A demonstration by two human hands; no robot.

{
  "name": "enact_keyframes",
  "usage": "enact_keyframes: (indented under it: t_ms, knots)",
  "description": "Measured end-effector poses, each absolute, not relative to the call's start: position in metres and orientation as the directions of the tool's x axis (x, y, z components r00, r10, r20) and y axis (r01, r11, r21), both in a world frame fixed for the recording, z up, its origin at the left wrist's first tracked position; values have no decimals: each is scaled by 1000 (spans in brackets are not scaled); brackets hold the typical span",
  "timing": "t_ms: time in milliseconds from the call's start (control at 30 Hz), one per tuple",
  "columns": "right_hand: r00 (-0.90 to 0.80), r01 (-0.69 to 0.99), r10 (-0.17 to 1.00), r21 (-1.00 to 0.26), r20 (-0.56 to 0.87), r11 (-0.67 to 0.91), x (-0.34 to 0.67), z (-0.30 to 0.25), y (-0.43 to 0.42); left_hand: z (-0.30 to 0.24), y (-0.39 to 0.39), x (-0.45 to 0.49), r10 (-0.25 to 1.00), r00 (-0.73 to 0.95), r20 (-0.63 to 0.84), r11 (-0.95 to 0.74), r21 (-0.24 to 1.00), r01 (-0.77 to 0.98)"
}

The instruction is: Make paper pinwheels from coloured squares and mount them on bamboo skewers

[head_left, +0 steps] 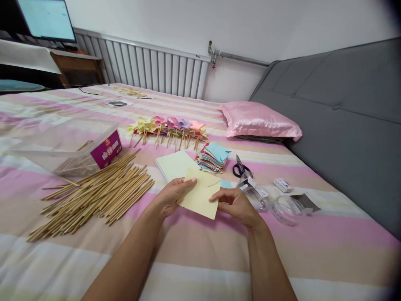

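Observation:
A square sheet of pale yellow paper [200,194] is held up between both hands, with a slit near its upper right corner. My left hand [175,194] pinches its left side, thumb on top. At the right edge, my right hand [236,205] grips the paper between thumb and fingers. Just behind lies a stack of pale paper squares [175,162]. Beside it sits a pile of cut colored paper squares [214,158], with blue on top. Dark-handled scissors [241,168] rest to the right of that pile.
Many thin wooden sticks [100,194] lie left, near a clear plastic box [72,146]. Finished paper pinwheels [171,127] lie in a row farther back. Clear plastic containers [286,211] and a small white box [283,184] are right. A pink pillow [260,120] rests near the grey headboard [341,108].

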State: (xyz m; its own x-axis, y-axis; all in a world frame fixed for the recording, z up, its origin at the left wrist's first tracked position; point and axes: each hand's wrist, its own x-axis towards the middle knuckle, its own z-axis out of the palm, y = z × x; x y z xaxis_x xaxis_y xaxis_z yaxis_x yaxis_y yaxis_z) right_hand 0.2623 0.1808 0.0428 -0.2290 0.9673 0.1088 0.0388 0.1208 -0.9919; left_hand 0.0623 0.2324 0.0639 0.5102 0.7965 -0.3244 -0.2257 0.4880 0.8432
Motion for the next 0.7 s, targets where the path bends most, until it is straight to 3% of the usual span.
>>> enact_keyframes:
  t_ms: [267, 700]
  knots:
    - [-228, 83, 972, -993, 57, 78, 262, 48, 180, 68, 229, 65, 790, 514, -336, 485, 854, -187]
    - [-138, 62, 977, -983, 161, 171, 252, 52, 182, 63, 227, 68, 799, 531, -284, 441, 876, -195]
